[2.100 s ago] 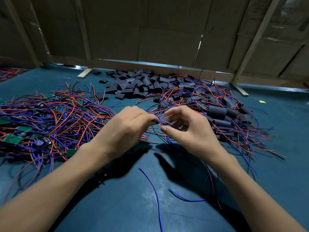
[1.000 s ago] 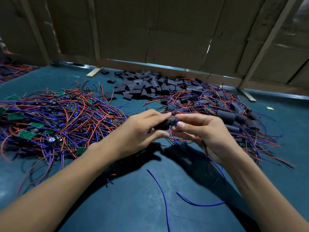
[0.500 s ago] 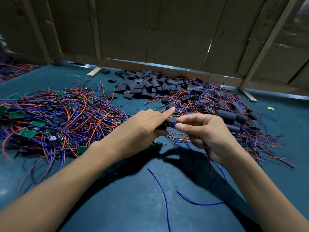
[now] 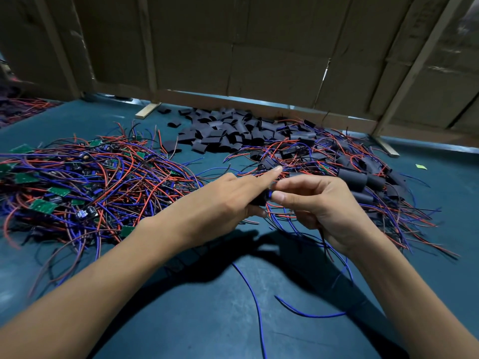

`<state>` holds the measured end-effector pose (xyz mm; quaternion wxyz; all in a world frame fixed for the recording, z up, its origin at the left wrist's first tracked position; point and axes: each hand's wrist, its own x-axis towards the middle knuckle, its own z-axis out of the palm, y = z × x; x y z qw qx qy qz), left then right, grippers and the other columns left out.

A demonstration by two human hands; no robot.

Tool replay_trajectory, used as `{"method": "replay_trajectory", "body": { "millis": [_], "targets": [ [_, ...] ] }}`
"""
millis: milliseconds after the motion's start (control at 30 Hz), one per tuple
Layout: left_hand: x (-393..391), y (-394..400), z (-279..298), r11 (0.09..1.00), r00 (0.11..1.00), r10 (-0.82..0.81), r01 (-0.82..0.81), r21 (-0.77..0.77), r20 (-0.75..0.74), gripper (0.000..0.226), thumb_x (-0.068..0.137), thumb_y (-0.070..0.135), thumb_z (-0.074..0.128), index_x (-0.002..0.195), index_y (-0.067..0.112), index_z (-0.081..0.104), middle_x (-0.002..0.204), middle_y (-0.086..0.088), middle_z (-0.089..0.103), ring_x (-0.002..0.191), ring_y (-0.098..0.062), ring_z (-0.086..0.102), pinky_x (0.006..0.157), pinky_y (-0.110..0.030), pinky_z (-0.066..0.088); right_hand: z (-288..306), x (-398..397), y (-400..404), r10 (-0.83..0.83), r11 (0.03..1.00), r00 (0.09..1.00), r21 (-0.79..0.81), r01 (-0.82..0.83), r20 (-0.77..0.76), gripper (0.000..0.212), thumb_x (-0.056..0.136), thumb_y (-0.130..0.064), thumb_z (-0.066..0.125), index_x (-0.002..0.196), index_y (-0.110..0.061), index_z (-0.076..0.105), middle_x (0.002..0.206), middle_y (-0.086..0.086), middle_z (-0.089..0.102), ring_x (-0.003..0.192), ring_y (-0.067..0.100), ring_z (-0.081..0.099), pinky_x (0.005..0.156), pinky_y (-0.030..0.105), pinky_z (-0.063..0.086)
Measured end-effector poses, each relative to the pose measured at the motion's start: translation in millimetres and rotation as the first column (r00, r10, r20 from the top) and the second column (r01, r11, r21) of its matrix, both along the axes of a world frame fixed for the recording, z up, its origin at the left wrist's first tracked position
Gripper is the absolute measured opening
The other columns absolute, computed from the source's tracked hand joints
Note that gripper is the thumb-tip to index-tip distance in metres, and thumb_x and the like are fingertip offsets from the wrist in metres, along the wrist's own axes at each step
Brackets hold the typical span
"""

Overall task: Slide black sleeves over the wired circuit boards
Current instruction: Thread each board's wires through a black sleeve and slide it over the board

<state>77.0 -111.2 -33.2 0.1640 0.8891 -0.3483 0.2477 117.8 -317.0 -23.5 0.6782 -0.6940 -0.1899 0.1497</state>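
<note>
Head view: wire pile [image 4: 85, 182] left, loose sleeves [image 4: 228, 133] behind hands.

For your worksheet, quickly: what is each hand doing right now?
Left hand: holds the black sleeve, forefinger straight.
Right hand: pinches the wired board's end.

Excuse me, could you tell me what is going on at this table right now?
A person is fitting a black sleeve over a wired circuit board. The left hand holds the sleeve with its forefinger pointing out, while the right hand pinches the blue end showing at its mouth, wires trailing below. A pile of bare wired boards lies on the left, loose sleeves at the back, and sleeved pieces on the right.
</note>
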Motion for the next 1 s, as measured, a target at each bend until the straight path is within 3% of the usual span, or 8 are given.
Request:
{"method": "replay_trajectory", "body": {
  "millis": [233,433,600,733,833,900,967,1000],
  "targets": [
    [-0.1,0.5,-1.2,0.998,0.999,0.037,-0.036,0.044,-0.023,0.067,0.093,0.012,0.062,0.151,-0.006,0.033,0.114,-0.016,0.067,0.095,-0.018,0.046,0.084,-0.027,0.036,-2.1,-2.8,3.6,-0.016,0.999,1.0,-0.03,0.017,0.023,0.019,0.061,-0.03,0.087,0.072,-0.019,0.075,0.052,-0.003,0.053,0.039,0.009,0.03,0.04,0.015,0.02],
    [1.3,-1.3,-9.9,0.937,0.955,0.21,-0.258,0.235,0.209,0.067,0.096,0.01,0.065,0.152,-0.005,0.031,0.098,-0.005,0.059,0.087,-0.024,0.058,0.074,-0.039,0.046,-6.6,-7.6,10.2,-0.08,0.997,0.996,0.0,0.08,0.034,0.007,0.07,-0.02,0.084,0.074,-0.016,0.079,0.054,0.0,0.058,0.04,0.009,0.028,0.041,0.016,0.019],
    [-2.1,-5.3,-13.6,0.867,0.905,0.279,-0.382,0.321,0.322,0.062,0.093,0.005,0.032,0.155,-0.004,0.025,0.092,-0.004,0.052,0.082,-0.026,0.055,0.074,-0.04,0.044,-9.2,-11.3,14.8,-0.086,0.996,0.973,0.002,0.087,0.213,0.008,0.083,0.006,0.076,0.088,0.0,0.078,0.051,-0.012,0.063,0.039,-0.003,0.049,0.045,0.003,0.035],
    [-4.4,-8.9,-14.1,0.841,0.875,0.355,-0.453,0.296,0.331,0.065,0.092,0.005,0.02,0.156,-0.004,0.02,0.09,-0.006,0.049,0.077,-0.029,0.055,0.075,-0.042,0.039,-16.6,-10.5,17.7,-0.152,0.986,0.952,-0.032,0.166,0.267,0.009,0.084,-0.004,0.079,0.089,-0.011,0.082,0.046,-0.014,0.051,0.045,0.004,0.027,0.045,0.014,0.025],
    [-3.7,-11.8,-16.0,0.814,0.844,0.427,-0.515,0.268,0.324,0.065,0.094,0.009,0.022,0.158,-0.001,0.015,0.089,-0.004,0.047,0.074,-0.027,0.055,0.074,-0.041,0.035,-16.7,-15.1,22.1,-0.149,0.988,0.933,0.01,0.155,0.327,0.015,0.084,0.001,0.077,0.092,-0.01,0.083,0.069,-0.005,0.07,0.054,0.008,0.05,0.056,0.02,0.041],
    [-4.1,-13.5,-17.5,0.809,0.838,0.456,-0.531,0.251,0.301,0.067,0.093,0.013,0.022,0.158,0.003,0.008,0.09,-0.003,0.047,0.074,-0.026,0.054,0.073,-0.04,0.032,-16.4,-20.2,27.2,-0.142,0.987,0.911,-0.012,0.159,0.388,0.023,0.082,0.007,0.076,0.09,-0.013,0.083,0.091,0.009,0.075,0.079,0.018,0.066,0.073,0.033,0.05],
    [-4.6,-14.9,-16.9,0.829,0.856,0.446,-0.505,0.239,0.26,0.069,0.093,0.013,0.024,0.157,0.007,-0.001,0.092,-0.002,0.046,0.076,-0.026,0.054,0.074,-0.04,0.032,-16.9,-21.6,30.5,-0.132,0.983,0.898,-0.058,0.172,0.419,0.028,0.082,0.005,0.077,0.085,-0.022,0.083,0.096,0.011,0.072,0.085,0.025,0.064,0.076,0.036,0.048],
    [-5.0,-15.0,-16.5,0.847,0.873,0.431,-0.478,0.233,0.228,0.071,0.092,0.012,0.026,0.156,0.01,-0.004,0.093,-0.002,0.046,0.077,-0.026,0.055,0.075,-0.04,0.034,-17.7,-20.6,30.2,-0.134,0.982,0.901,-0.064,0.175,0.413,0.028,0.082,0.003,0.079,0.083,-0.025,0.083,0.095,0.009,0.072,0.077,0.022,0.061,0.07,0.035,0.045]
  ]
}}
